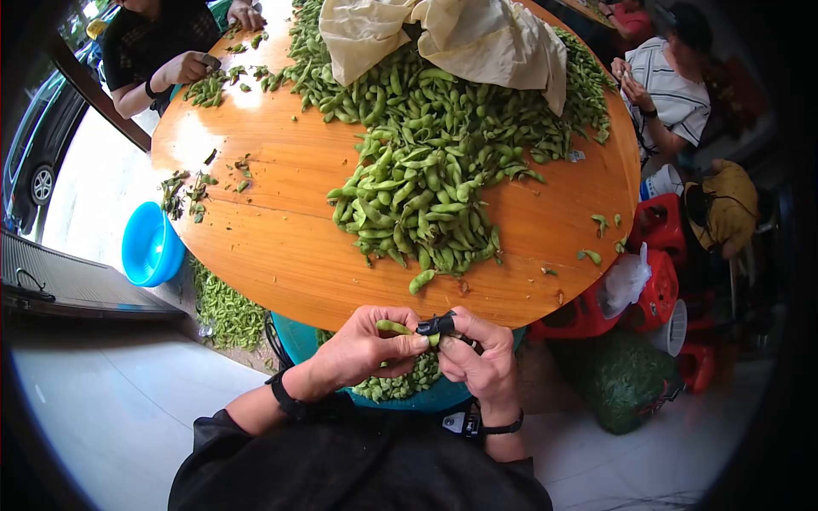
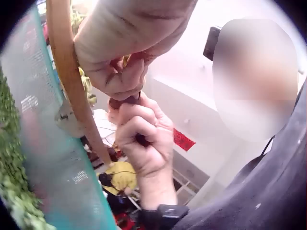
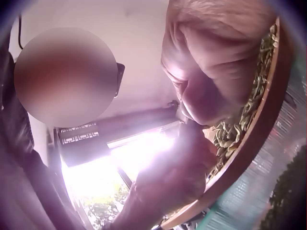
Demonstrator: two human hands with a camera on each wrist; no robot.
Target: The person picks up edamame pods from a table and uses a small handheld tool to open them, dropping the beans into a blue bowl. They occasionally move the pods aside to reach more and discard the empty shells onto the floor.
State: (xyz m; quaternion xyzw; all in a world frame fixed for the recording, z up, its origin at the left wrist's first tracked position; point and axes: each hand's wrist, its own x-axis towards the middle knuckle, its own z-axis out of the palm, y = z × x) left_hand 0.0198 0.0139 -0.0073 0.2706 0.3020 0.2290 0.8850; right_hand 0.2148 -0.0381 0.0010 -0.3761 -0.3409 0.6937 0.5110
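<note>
Near the table's front edge, my left hand [image 1: 362, 349] pinches a green edamame pod [image 1: 394, 327] between thumb and fingers. Facing it, my right hand [image 1: 484, 362] has its fingers curled at the pod's other end, with a black wrapping [image 1: 435, 324] around a digit there. Both hands meet over a teal basket [image 1: 290, 336] holding light green beans [image 1: 396, 381]. In the left wrist view the hands touch at the fingertips, mostly hiding the pod. The right wrist view also shows them meeting, with the pod hidden.
A big heap of edamame pods [image 1: 417, 187] covers the middle of the round wooden table [image 1: 273, 196], partly under a cream cloth sack [image 1: 486, 43]. A blue basin [image 1: 152, 247] stands left, red stools [image 1: 656, 289] right. Other people sit across the table.
</note>
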